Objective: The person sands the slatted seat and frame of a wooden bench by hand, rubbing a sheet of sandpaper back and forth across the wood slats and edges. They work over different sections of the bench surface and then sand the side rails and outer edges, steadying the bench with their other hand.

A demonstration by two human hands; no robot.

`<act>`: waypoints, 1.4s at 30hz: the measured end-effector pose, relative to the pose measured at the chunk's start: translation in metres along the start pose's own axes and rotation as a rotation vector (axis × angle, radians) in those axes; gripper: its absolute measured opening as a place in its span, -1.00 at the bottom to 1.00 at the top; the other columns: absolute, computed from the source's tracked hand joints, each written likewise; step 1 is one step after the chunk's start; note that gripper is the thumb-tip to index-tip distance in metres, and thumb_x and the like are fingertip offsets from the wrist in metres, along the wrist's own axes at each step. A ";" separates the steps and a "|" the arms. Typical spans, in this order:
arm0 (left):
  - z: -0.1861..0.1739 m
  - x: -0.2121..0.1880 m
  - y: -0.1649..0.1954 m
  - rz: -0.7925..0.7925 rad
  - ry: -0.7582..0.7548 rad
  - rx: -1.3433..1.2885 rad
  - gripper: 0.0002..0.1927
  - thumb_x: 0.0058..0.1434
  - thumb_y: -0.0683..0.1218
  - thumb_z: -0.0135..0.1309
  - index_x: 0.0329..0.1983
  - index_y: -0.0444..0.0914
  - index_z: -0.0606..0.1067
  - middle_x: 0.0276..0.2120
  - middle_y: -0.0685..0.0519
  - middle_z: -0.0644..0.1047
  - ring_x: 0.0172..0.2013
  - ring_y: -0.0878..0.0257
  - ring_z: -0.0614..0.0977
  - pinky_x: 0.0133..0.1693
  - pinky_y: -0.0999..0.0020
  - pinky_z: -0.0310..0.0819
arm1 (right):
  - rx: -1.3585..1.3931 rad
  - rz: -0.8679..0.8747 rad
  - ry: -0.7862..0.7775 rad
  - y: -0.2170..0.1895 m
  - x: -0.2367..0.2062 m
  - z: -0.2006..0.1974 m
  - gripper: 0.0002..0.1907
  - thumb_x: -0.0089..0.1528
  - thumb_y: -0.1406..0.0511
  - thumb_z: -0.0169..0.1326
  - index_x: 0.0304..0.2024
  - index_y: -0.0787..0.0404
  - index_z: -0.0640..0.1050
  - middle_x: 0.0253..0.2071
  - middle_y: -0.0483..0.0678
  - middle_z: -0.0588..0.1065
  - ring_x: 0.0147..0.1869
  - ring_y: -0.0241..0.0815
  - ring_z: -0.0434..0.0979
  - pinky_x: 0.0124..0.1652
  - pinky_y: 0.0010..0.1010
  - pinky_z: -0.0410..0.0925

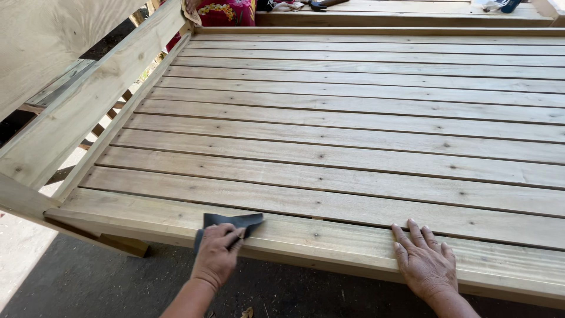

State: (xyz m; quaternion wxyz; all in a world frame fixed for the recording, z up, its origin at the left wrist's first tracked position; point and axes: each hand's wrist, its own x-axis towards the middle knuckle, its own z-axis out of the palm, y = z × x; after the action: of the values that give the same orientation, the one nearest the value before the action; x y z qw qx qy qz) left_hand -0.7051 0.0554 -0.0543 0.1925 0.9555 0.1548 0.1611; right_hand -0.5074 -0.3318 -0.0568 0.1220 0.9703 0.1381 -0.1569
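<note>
On wooden slats (pixel 353 159), sandpaper (pixel 232 222) in left hand (pixel 216 254)

Head-worn view, looking down and forward over a slatted wooden bed frame (pixel 353 147).

Single camera, set above and behind the left hand (pixel 216 254) and right hand (pixel 425 259), both close at the bottom edge. It faces across the slats; beyond the hands the frame recedes to its far rail at the top. Left of the left hand stands the side rail (pixel 88 100); below the hands lies dark ground.
</note>
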 end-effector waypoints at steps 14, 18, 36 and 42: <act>0.048 -0.001 0.100 0.052 -0.285 -0.063 -0.78 0.34 0.01 0.06 -0.01 -0.01 0.62 -0.22 0.09 0.43 -0.10 0.16 0.42 0.05 0.19 0.28 | 0.069 0.072 -0.046 -0.022 0.014 -0.007 -0.30 0.32 -0.21 -0.64 0.53 -0.46 -0.21 0.62 -0.24 -0.30 0.65 -0.03 -0.35 0.46 -0.02 -0.22; -0.023 -0.002 -0.017 -0.050 -0.090 0.118 -0.73 0.18 -0.01 0.17 -0.04 0.02 0.64 -0.22 0.13 0.46 -0.09 0.18 0.43 0.14 0.18 0.24 | 0.051 0.096 -0.047 -0.023 0.014 -0.009 -0.31 0.32 -0.19 -0.62 0.53 -0.46 -0.20 0.62 -0.23 -0.29 0.65 -0.04 -0.35 0.47 -0.02 -0.22; -0.010 -0.006 -0.020 -0.104 -0.070 -0.003 -0.78 0.22 0.00 0.14 -0.08 0.00 0.65 -0.29 0.18 0.54 -0.18 0.24 0.46 0.03 0.28 0.32 | 0.033 0.094 -0.033 -0.026 0.015 -0.013 -0.30 0.32 -0.18 -0.59 0.53 -0.44 -0.20 0.62 -0.21 -0.27 0.65 -0.03 -0.32 0.46 -0.05 -0.20; 0.004 -0.004 0.007 -0.297 -0.138 0.138 -0.85 0.32 -0.01 0.07 -0.12 -0.03 0.61 -0.19 0.15 0.55 -0.04 0.23 0.48 0.16 0.22 0.28 | 0.052 0.118 -0.070 -0.030 0.016 -0.017 -0.29 0.32 -0.19 -0.56 0.53 -0.43 -0.19 0.62 -0.20 -0.29 0.65 -0.02 -0.35 0.46 -0.01 -0.22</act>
State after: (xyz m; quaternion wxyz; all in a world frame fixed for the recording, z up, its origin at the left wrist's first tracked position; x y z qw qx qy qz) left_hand -0.7060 0.0468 -0.0561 0.1585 0.9419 0.2911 0.0539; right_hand -0.4979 -0.2951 -0.0522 0.1105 0.9735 0.0721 -0.1867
